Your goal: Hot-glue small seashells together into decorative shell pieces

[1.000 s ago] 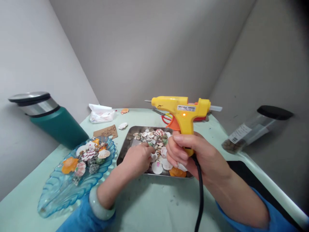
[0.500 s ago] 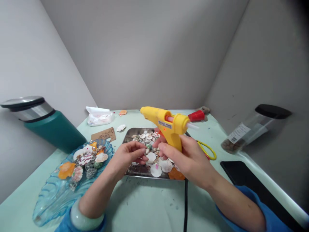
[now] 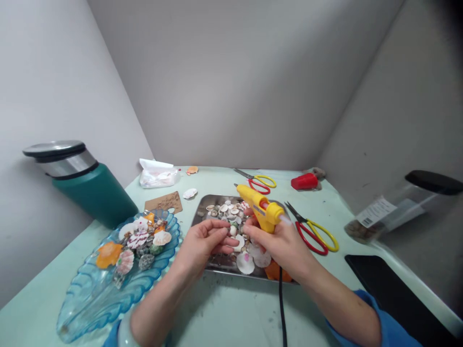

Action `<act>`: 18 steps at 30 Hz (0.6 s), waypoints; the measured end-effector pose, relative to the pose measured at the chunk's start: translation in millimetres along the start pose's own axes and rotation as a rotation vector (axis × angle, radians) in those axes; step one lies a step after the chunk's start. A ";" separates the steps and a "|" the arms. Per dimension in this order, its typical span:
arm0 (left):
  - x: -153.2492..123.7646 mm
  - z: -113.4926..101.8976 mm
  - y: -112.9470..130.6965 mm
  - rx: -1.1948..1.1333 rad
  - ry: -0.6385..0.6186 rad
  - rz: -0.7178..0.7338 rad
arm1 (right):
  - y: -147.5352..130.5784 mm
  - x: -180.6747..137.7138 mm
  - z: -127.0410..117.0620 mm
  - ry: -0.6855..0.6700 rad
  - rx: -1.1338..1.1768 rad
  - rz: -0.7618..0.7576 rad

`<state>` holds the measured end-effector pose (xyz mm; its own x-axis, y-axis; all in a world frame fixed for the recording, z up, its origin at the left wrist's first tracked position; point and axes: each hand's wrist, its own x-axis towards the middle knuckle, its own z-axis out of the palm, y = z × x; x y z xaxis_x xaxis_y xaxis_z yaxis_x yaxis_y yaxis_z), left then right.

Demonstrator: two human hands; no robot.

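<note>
My right hand (image 3: pixel 280 241) is wrapped round the handle of a yellow hot glue gun (image 3: pixel 258 205), its nozzle pointing away and to the left. A clear glue stick pokes from its rear. My left hand (image 3: pixel 210 238) hovers over the left part of a metal tray (image 3: pixel 197 214), thumb and fingertips pinched together; whatever is between them is too small to make out. Under both hands the tray holds many small shells (image 3: pixel 227 208), larger white scallop shells (image 3: pixel 245 262) and an orange shell (image 3: pixel 277 272). A black cord (image 3: pixel 282 308) runs from the gun toward me.
On the left, a blue glass leaf-shaped dish (image 3: pixel 108 301) bears shells and stones beside a green bottle (image 3: pixel 96 195). A cardboard tag (image 3: pixel 164 202) and plastic bag (image 3: pixel 157 174) lie behind. Two scissors (image 3: pixel 314 233), a red cone (image 3: pixel 304 181), a clear jar (image 3: pixel 376 219) and a black phone-like slab (image 3: pixel 390 289) are rightward.
The glue gun has come down and turned its nozzle farther forward, uncovering the scissors behind and beside it. My left hand keeps its pinch. The whole view has shifted slightly.
</note>
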<state>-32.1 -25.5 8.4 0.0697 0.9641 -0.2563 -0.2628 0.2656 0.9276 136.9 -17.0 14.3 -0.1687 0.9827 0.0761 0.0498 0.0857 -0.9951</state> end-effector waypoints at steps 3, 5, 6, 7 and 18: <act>-1.8 2.6 -1.9 0.018 0.005 0.049 | 5.9 1.3 4.2 -0.016 -0.072 -0.056; -3.2 3.4 -2.8 0.028 0.000 0.062 | 8.3 1.1 5.2 -0.024 -0.099 -0.067; -3.8 3.7 -3.0 0.034 -0.003 0.064 | 9.0 0.8 5.4 -0.033 -0.099 -0.062; -4.5 3.8 -3.1 0.041 -0.004 0.065 | 9.3 0.5 5.7 -0.037 -0.089 -0.052; -6.4 3.5 -0.7 0.087 -0.003 0.065 | 4.2 -1.6 11.1 -0.020 0.082 0.130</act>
<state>-29.0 -31.8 10.3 0.0584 0.9793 -0.1938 -0.1823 0.2014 0.9624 126.5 -20.0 9.3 -0.1860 0.9811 -0.0541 -0.0078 -0.0565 -0.9984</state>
